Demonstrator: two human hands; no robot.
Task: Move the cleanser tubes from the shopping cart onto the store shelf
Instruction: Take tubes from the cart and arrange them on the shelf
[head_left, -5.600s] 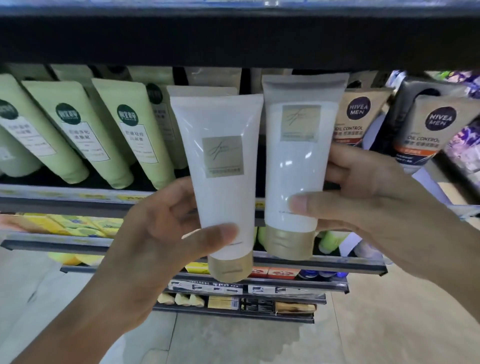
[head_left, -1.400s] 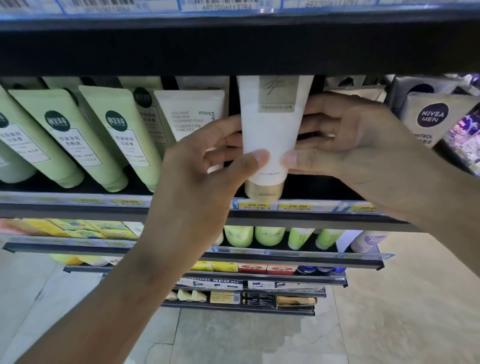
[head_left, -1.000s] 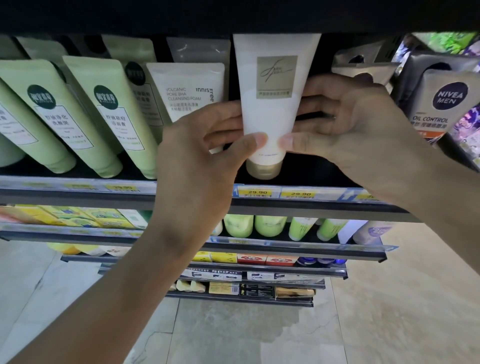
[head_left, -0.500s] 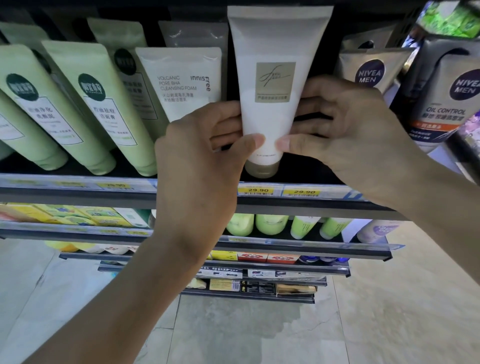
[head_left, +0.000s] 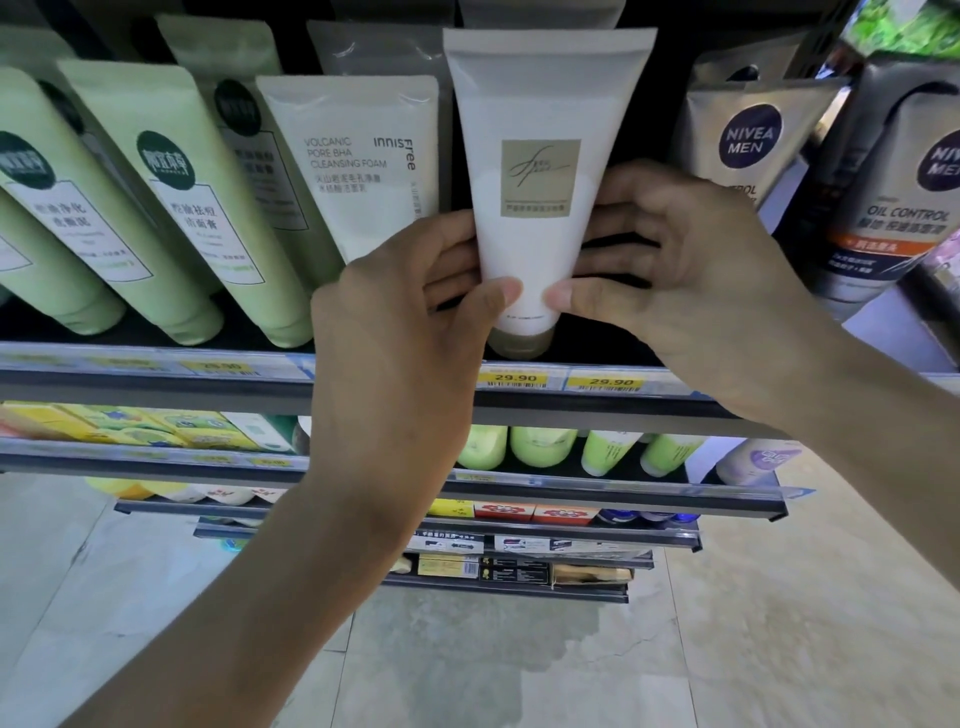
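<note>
A white cleanser tube (head_left: 540, 171) with a gold cap at its lower end and a square gold label stands cap-down on the store shelf (head_left: 156, 376), between the two hands, which close on its lower half from either side. The left hand (head_left: 405, 322) comes up from below left; its thumb lies across the front of the tube near the cap and its fingers curl round the tube's left edge. The right hand (head_left: 691, 291) reaches in from the right, its thumb tip on the front just beside the left thumb, nearly touching it, and its fingers wrapped behind the tube's right side. Both hands are narrowly closed, pinching the tube. The top edge of another pale tube shows behind it. On the same shelf, just left of the tube, stands an Innisfree cleansing foam tube (head_left: 358, 166), and further left a row of green tubes (head_left: 176, 208) leaning cap-down. To the right stand grey Nivea Men tubes (head_left: 748, 135). Yellow price tags (head_left: 514, 379) reading 29.90 sit on the shelf's front rail just below the cap. Lower shelves hold green bottles (head_left: 540, 447) and yellow boxes (head_left: 130, 423), above a pale tiled floor (head_left: 779, 649).
</note>
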